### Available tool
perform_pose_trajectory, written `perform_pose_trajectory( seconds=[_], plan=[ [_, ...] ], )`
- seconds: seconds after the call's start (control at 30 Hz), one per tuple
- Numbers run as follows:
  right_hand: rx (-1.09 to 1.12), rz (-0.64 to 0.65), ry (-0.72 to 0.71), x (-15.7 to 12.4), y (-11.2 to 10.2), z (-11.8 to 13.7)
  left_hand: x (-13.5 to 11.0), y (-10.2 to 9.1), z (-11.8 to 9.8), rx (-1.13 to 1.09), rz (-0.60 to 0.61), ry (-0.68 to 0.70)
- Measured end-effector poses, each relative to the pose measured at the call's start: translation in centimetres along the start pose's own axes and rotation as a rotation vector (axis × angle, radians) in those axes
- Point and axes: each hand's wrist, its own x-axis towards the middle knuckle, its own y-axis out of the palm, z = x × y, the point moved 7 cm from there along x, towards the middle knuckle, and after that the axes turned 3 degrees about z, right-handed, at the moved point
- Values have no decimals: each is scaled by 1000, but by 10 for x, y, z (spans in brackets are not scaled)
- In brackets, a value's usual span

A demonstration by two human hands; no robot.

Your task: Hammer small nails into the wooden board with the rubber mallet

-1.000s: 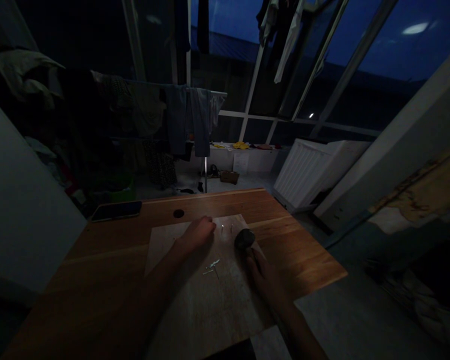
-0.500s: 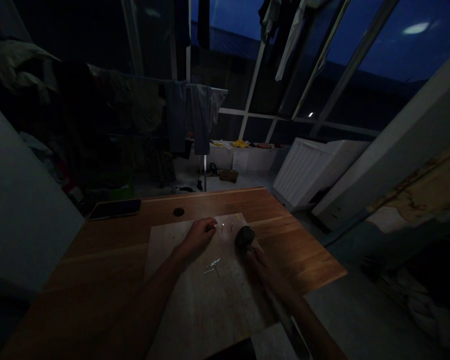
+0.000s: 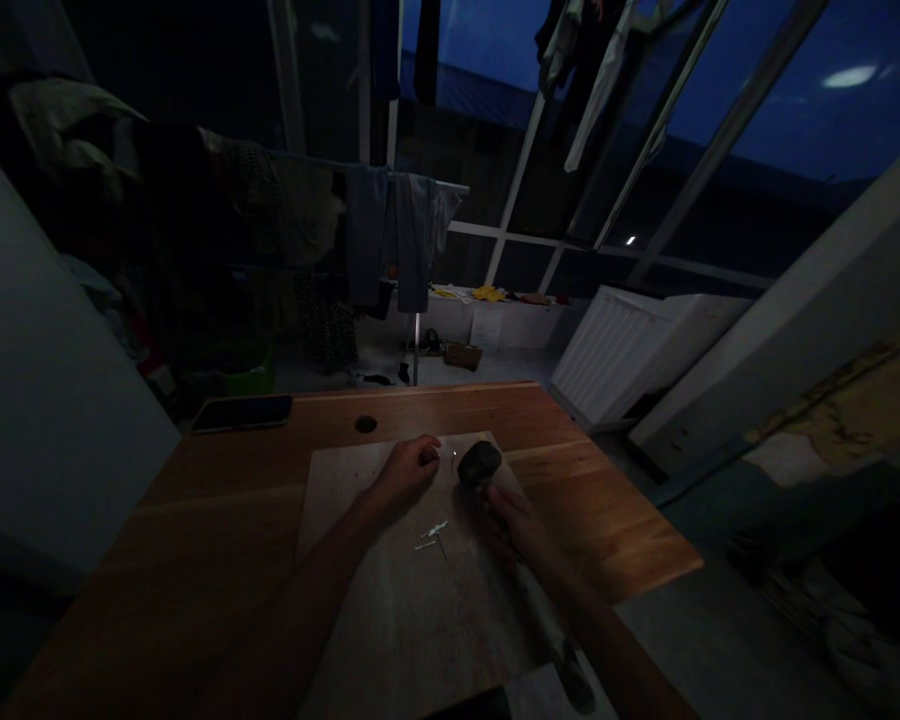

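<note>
My left hand (image 3: 411, 468) is above the far part of a pale wooden board (image 3: 390, 610), fingertips pinched on what looks like a small nail, mostly hidden by the fingers. A thin nail (image 3: 454, 458) stands upright in the board just right of those fingertips. My right hand (image 3: 511, 512) is closed round the handle of a mallet (image 3: 479, 464) with a dark, bulky head. That head is close to the standing nail, on its right. Several loose nails or thin pale pieces (image 3: 435, 535) lie in a small heap nearer me on the board.
The board lies on a wooden table (image 3: 585, 480). A phone (image 3: 244, 413) rests at the table's far left, near a round dark hole (image 3: 366, 424). A dark object (image 3: 472, 703) is at the bottom edge. Beyond are hanging clothes (image 3: 412, 240) and a white ribbed cabinet (image 3: 611, 350).
The mallet head has moved left, towards the standing nail and my left hand. My left hand keeps its pinch over the board. The whole view has shifted slightly.
</note>
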Motion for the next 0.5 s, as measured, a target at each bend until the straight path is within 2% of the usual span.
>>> perform_pose_trajectory(
  seconds=[0.27, 0.37, 0.5],
  plan=[
    [-103, -45, -163, 20, 25, 40, -3, 1, 0, -69, 5, -38],
    [-159, -63, -216, 25, 29, 42, -4, -1, -6, -102, 6, -22],
    [-347, -75, -269, 33, 31, 38, -5, -2, -11, -129, 28, -13]
  ],
)
